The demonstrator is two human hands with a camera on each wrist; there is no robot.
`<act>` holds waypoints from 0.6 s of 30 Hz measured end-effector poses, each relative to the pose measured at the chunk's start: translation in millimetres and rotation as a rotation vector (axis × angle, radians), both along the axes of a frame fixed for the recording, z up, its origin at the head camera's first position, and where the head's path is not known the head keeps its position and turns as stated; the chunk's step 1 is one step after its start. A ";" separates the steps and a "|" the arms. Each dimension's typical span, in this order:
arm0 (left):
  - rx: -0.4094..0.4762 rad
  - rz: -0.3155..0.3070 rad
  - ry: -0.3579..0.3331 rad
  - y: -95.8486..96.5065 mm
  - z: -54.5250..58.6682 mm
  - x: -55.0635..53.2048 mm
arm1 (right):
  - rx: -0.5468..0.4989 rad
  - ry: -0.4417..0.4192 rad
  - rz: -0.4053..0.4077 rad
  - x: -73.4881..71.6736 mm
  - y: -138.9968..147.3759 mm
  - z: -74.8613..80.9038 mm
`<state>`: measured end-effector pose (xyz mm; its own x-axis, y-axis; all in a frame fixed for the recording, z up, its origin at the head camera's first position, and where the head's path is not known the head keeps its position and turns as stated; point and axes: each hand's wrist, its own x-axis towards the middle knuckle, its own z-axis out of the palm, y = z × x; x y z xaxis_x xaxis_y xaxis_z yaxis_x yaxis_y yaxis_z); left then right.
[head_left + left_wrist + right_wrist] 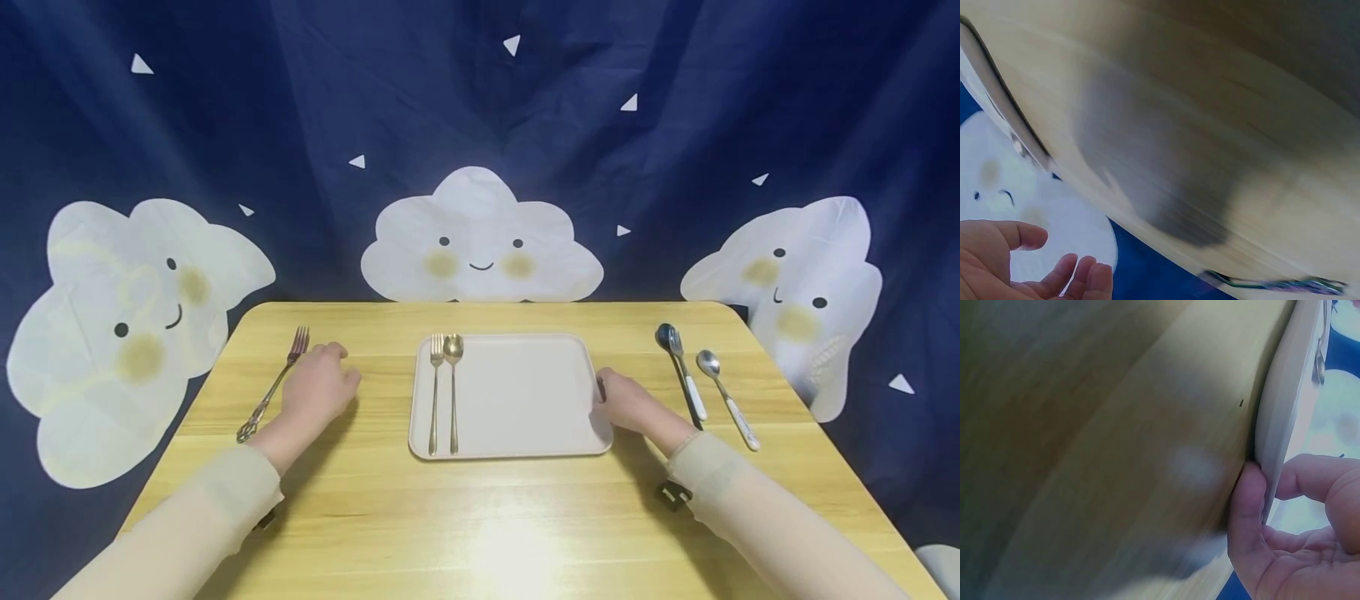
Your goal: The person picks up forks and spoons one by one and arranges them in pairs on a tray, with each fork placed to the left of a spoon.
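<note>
A pale rectangular tray (525, 396) lies at the middle of the table. On its left side are a gold-toned fork (434, 396) and a gold-toned spoon (453, 392), side by side. My right hand (633, 404) pinches the tray's right edge; in the right wrist view the thumb is above the rim and a finger below it. My left hand (318, 387) is over the table, left of the tray, with nothing in it. Its fingers are loosely bent in the left wrist view. Just left of it lies a dark, ornate-handled fork (272, 396).
To the tray's right lie a fork with a white handle (692, 387), a dark spoon (663, 335) partly under it, and a silver spoon with a patterned white handle (731, 404). A blue curtain with white clouds (480, 225) hangs behind the wooden table (360, 500).
</note>
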<state>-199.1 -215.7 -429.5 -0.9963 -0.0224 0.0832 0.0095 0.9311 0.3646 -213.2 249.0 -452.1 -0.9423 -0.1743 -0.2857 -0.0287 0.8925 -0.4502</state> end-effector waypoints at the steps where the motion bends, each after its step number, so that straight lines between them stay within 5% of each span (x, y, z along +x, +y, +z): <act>1: -0.002 0.006 0.010 -4.7 0.1 0.1 | 0.000 0.001 -0.005 0.4 -0.4 -0.3; 18: 0.015 0.150 -0.072 -55.1 -7.5 -11.4 | 0.003 0.004 0.004 2.9 -2.0 2.2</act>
